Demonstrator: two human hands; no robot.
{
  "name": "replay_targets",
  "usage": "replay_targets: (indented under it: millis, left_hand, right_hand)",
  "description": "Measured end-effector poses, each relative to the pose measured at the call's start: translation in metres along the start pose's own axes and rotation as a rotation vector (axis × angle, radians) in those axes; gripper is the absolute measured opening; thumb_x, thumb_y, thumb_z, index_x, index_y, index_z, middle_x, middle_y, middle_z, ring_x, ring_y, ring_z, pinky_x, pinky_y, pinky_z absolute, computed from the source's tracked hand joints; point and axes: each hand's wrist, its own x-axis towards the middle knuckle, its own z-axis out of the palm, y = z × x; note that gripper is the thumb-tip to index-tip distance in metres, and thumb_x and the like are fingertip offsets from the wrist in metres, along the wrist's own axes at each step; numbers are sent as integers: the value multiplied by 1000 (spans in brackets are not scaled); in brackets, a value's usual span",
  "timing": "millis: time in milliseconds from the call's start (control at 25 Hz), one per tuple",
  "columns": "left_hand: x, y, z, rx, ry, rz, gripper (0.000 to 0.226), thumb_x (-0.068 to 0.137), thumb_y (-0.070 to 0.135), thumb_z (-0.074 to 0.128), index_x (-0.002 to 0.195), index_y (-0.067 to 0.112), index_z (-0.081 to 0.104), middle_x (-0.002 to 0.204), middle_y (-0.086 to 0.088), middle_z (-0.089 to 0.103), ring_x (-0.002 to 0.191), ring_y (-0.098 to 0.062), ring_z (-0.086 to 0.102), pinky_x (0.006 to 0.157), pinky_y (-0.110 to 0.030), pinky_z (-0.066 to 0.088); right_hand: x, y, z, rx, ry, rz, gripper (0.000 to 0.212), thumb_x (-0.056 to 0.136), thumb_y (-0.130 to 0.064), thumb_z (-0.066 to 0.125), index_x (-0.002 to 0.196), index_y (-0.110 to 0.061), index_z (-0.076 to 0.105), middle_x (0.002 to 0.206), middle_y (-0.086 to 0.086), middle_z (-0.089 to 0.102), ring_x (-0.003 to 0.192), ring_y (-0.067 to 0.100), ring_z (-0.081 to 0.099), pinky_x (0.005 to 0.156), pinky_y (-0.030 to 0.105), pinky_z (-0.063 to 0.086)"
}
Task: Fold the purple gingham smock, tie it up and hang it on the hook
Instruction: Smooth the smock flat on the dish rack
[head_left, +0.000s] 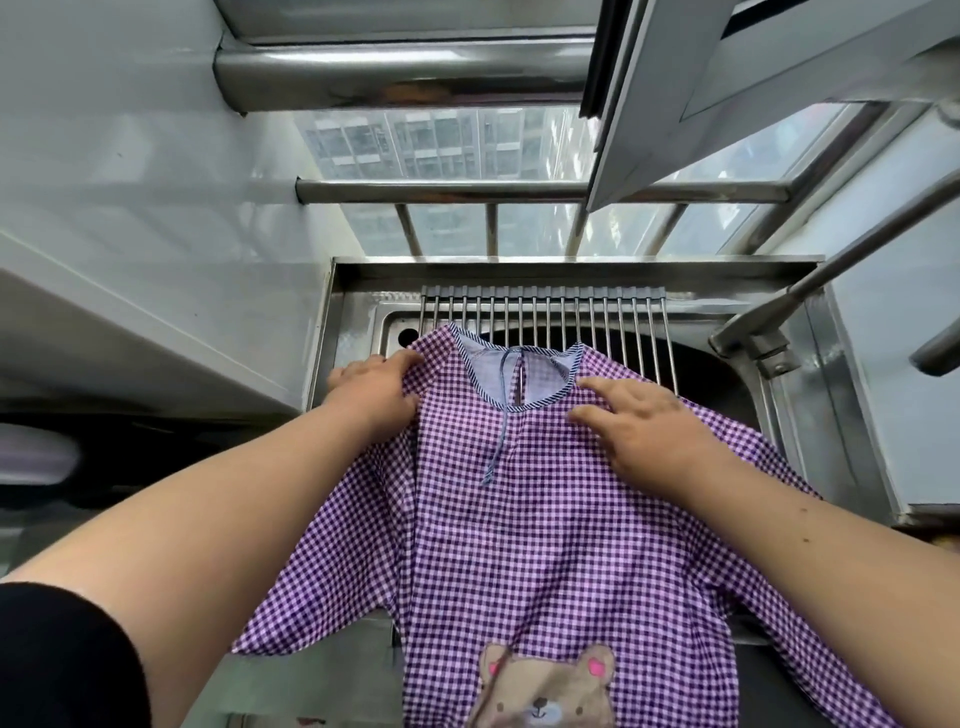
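A purple gingham smock (524, 540) lies spread across a steel sink (363, 312) and its roll-up drying rack (545, 317) at the centre of the frame, neckline toward the window (441, 140), a bear patch (545, 691) showing at the lower edge. The left hand (371, 387), left of centre, pinches the smock's shoulder between curled fingers (410, 358). The right hand (649, 431), right of centre, rests flat on the cloth beside the neckline, its fingers (597, 387) spread. A blue tie cord (498, 441) trails down from the collar. A faucet (769, 317) stands at the right
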Motion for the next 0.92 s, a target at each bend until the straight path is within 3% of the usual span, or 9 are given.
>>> replay_targets:
  millis: [160, 280, 400, 480, 560, 680, 760, 840, 920]
  left_hand:
    - [-6, -6, -1, -193, 27, 107, 40, 104, 21, 46, 138, 37, 59, 145, -3, 52, 132, -27, 53, 114, -47, 41]
    - [-7, -14, -5, -178, 96, 102, 34, 105, 24, 46, 132, 37, 62, 138, -1, 52, 130, -26, 52, 114, -48, 40]
    - [-11, -23, -6, -110, 77, 45, 40, 100, 43, 58, 139, 39, 55, 148, -5, 41, 140, -31, 42, 119, -53, 33]
    - [-22, -26, -5, -21, 110, 107, 54, 93, 55, 64, 144, 41, 49, 161, -2, 26, 151, -32, 27, 123, -57, 21]
    - [-36, -27, -1, 133, 138, 285, 56, 91, 64, 59, 141, 41, 49, 161, 0, 26, 152, -28, 25, 124, -56, 19]
    - [-56, -36, 12, 339, 100, 430, 57, 90, 72, 51, 134, 36, 48, 142, 2, 44, 131, -19, 43, 116, -44, 36]
    - [-66, -47, 19, 353, 85, 425, 56, 90, 72, 49, 129, 31, 48, 128, 5, 48, 114, -15, 46, 106, -38, 42]
    - [-80, -56, 28, 402, 74, 467, 51, 90, 71, 47, 120, 30, 52, 119, 5, 52, 104, -14, 47, 99, -35, 46]
    - [-97, -62, 35, 469, 69, 536, 45, 91, 69, 46, 109, 29, 58, 111, 7, 56, 97, -14, 50, 92, -36, 48]
  right_hand:
    - [17, -16, -2, -95, -129, -96, 63, 108, -47, 41, 164, -45, 13, 174, -9, -2, 162, 19, 8, 123, 42, -6]
    - [24, -11, 3, -164, -200, -15, 78, 106, -54, 37, 161, -34, -13, 169, -8, -17, 162, 17, 0, 128, 41, -4]
    - [28, -7, 9, -190, -254, 66, 85, 104, -58, 37, 156, -25, -22, 170, 0, -21, 161, 18, -6, 132, 44, 4]
    - [30, -8, 11, -185, -262, 123, 89, 104, -59, 37, 161, -20, -19, 171, 4, -22, 162, 21, -7, 132, 45, 6]
    - [31, -11, 9, -180, -257, 178, 90, 104, -58, 38, 164, -17, -15, 172, 6, -20, 162, 23, -6, 132, 45, 4]
    - [29, -26, 5, -125, -170, 221, 84, 105, -50, 40, 167, -18, -7, 175, 8, -11, 163, 26, -1, 130, 45, 1]
    - [21, -48, 3, -45, -55, 168, 73, 103, -44, 44, 167, -22, 15, 174, 7, 14, 159, 27, 20, 129, 46, 16]
    - [5, -78, 10, -53, 43, -33, 45, 100, -42, 47, 141, -23, 48, 145, 4, 52, 126, 22, 54, 109, 40, 46]
    - [-11, -103, 16, -49, 12, -185, 26, 99, -41, 47, 115, -23, 54, 113, -2, 59, 96, 18, 57, 83, 33, 49]
